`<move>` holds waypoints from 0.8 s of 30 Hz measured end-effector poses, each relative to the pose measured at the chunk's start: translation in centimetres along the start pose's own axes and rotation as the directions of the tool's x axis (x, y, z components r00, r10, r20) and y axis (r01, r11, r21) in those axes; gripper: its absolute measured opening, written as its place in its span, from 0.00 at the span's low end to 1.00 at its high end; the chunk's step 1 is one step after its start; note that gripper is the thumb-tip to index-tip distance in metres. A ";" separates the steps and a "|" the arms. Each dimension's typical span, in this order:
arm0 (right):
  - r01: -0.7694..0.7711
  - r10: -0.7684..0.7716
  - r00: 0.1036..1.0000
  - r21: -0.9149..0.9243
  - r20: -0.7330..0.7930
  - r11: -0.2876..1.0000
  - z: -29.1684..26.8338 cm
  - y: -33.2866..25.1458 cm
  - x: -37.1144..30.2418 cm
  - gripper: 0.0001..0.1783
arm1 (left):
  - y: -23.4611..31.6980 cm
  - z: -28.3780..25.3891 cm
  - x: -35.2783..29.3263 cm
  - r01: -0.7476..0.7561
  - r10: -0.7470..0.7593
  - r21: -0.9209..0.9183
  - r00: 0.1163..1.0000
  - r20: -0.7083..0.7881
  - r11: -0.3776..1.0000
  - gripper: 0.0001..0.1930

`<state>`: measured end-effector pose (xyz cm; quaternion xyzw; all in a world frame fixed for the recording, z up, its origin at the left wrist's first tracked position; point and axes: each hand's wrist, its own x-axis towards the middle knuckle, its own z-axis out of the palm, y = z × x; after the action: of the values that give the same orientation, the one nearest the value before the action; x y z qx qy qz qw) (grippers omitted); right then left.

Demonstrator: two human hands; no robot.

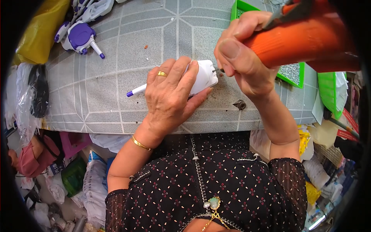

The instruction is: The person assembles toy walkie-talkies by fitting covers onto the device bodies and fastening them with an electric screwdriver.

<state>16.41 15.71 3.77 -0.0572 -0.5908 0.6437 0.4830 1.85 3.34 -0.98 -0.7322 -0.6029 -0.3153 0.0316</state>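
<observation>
My left hand [170, 91] lies over a white plastic housing [203, 75], its fingers on top and the thumb along the near side. The housing lies on the table; a thin white stem with a purple tip [130, 94] sticks out to the left. My right hand [247, 54] is closed round the front end of an orange electric screwdriver [301, 38], held tilted at the upper right. A dark bit end shows beside my fingers, close to the slotted right end of the housing. Whether it touches is hard to make out.
A green tray [301, 75] of small metal screws lies partly behind my right arm. A small dark metal piece [239, 104] rests near the front edge. Purple-and-white assembled units [81, 36] and a yellow bag [40, 33] sit far left. A green basket [328, 94] stands right.
</observation>
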 end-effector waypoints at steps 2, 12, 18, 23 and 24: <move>-0.001 -0.001 0.998 -0.033 -0.058 0.999 0.2 0.1 -0.1 0.17 | 0.0 -0.1 0.0 -0.006 0.006 0.010 1.000 -0.001 1.000 0.31; -0.002 -0.001 0.998 -0.044 -0.070 0.999 1.2 -3.9 0.2 0.15 | 1.5 -3.8 0.9 0.026 -0.027 0.083 1.000 0.005 0.996 0.32; 0.062 -0.055 0.996 0.125 -0.063 0.990 4.9 -6.3 2.3 0.14 | 2.4 -12.0 1.6 -0.042 0.022 0.265 0.997 0.080 0.963 0.30; 0.325 -0.319 0.936 -0.015 0.146 0.946 5.7 -7.3 4.3 0.15 | -2.7 -15.2 -2.6 0.016 -0.178 0.438 0.927 0.331 0.899 0.22; 0.393 -0.379 0.912 -0.069 0.157 0.917 5.3 -7.4 4.8 0.15 | -3.8 -16.0 -3.3 0.023 -0.182 0.435 0.927 0.328 0.900 0.22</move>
<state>14.54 14.04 13.77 0.0824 -0.6543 0.5077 0.5544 -8.66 -5.29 8.89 -0.7197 -0.6905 -0.0383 0.0618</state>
